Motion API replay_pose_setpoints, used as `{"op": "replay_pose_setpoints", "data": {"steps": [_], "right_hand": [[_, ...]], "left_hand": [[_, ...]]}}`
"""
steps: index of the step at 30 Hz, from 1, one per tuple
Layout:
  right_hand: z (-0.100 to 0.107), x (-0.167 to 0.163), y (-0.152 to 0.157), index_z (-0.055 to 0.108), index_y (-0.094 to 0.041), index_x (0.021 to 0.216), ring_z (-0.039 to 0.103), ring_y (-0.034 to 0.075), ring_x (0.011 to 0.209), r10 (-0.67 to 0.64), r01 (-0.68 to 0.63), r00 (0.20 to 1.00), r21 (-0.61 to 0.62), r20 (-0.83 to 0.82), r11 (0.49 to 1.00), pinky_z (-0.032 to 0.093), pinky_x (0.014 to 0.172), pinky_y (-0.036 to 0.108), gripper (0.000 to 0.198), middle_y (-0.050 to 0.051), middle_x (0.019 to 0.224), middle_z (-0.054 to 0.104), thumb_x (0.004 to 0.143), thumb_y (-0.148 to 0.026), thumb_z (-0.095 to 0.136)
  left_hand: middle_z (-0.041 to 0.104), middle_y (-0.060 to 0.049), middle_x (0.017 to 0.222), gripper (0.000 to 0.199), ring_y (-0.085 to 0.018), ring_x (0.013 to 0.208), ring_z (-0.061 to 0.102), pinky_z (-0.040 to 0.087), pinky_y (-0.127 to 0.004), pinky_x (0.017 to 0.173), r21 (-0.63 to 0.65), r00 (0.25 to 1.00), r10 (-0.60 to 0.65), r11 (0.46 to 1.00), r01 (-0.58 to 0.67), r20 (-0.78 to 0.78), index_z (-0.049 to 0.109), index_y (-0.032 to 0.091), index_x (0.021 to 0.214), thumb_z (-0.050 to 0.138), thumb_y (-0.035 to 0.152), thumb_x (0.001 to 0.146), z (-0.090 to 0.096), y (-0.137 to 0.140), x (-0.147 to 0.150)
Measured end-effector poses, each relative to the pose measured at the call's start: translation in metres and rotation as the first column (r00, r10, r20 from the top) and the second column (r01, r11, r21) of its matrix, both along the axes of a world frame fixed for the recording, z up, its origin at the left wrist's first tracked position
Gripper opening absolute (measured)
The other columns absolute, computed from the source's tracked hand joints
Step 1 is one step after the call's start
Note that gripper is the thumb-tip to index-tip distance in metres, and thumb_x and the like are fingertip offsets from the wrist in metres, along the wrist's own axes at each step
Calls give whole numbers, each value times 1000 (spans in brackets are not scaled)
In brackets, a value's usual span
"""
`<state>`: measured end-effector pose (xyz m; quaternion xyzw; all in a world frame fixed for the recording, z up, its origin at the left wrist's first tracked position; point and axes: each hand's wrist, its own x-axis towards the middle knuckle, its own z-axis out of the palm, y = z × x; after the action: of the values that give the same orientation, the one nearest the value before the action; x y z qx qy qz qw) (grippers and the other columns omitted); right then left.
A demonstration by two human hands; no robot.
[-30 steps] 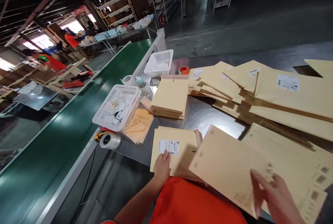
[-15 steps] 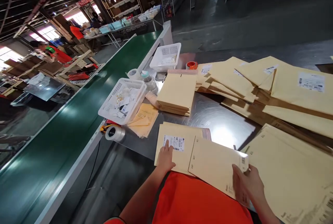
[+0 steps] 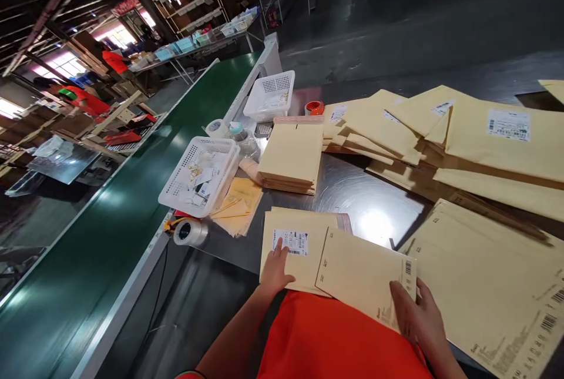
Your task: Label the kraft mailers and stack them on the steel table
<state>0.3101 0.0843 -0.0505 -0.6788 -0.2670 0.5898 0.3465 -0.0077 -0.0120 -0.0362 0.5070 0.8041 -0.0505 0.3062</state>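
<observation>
Left hand [image 3: 275, 270] presses flat on labelled mailer [image 3: 296, 252]; right hand [image 3: 418, 317] grips plain mailer [image 3: 361, 276] on table [image 3: 352, 197].

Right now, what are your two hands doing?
Left hand: open, flat on labelled envelope.
Right hand: closed on plain envelope.

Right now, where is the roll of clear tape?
In the head view the roll of clear tape lies on its side at the steel table's left edge beside the green conveyor belt, just below the nearer white basket.
</observation>
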Motion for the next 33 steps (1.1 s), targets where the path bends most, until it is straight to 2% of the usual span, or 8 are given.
{"op": "replay_pose_setpoints", "data": {"steps": [4,10,15,19,25,28,31,33], "right_hand": [[-4,6,-5,51,-31,124,69,26,80,-19,11,991,-62,-134,998,58,63,33,83,2,96,71,48,-40,85],[-9,13,-18,59,-24,99,70,26,81,-42,-2,943,-132,-331,991,58,67,33,50,0,80,73,59,-47,78],[-15,14,-23,63,-21,98,69,30,94,-41,2,922,-100,-386,995,57,80,39,52,6,90,76,56,-47,80],[-18,16,-25,64,-21,99,68,30,99,-12,-18,902,-67,-431,998,56,84,40,49,7,96,76,60,-45,80],[-29,16,-27,64,-22,100,70,31,93,-12,-13,890,-52,-455,999,57,82,44,49,5,89,77,60,-46,81],[-30,16,-28,63,-22,102,70,30,90,-21,0,892,-45,-452,999,57,79,43,50,5,91,76,61,-45,81],[-22,20,-26,59,-23,105,70,26,80,-66,57,906,-34,-418,998,57,69,37,54,2,89,75,62,-46,80],[-17,28,-22,55,-25,106,68,21,69,-129,129,923,-24,-363,991,54,57,31,56,-2,84,73,62,-50,79]], "left_hand": [[11,-7,164,84,-33,131,44,41,-38,105,-7,1000,-13,1000,13,-15,40,20,139,77,34,65,-2,2,0],[11,-15,163,81,-34,128,48,39,-40,105,-3,999,-27,1000,27,-26,37,15,139,73,24,66,-8,-2,1],[12,-14,163,73,-36,128,48,41,-41,101,-2,996,-63,998,63,-55,36,17,138,67,27,72,-11,-4,-1],[11,-14,163,72,-37,126,48,43,-43,98,-23,996,-68,997,67,-60,34,16,138,63,28,74,-8,-3,-1],[11,-12,163,69,-35,124,50,44,-42,96,-30,993,-78,997,76,-84,33,19,138,60,30,76,-5,-4,2],[7,-19,163,72,-37,122,53,48,-43,91,-132,979,-157,981,140,-129,29,16,142,60,27,78,5,3,4],[18,-29,157,64,-43,116,57,47,-53,89,-229,949,-259,949,216,-179,41,10,136,56,12,74,21,27,14],[32,-27,152,48,-43,123,51,39,-60,100,-183,932,-317,941,286,-174,54,9,124,48,6,77,29,48,28]]}}
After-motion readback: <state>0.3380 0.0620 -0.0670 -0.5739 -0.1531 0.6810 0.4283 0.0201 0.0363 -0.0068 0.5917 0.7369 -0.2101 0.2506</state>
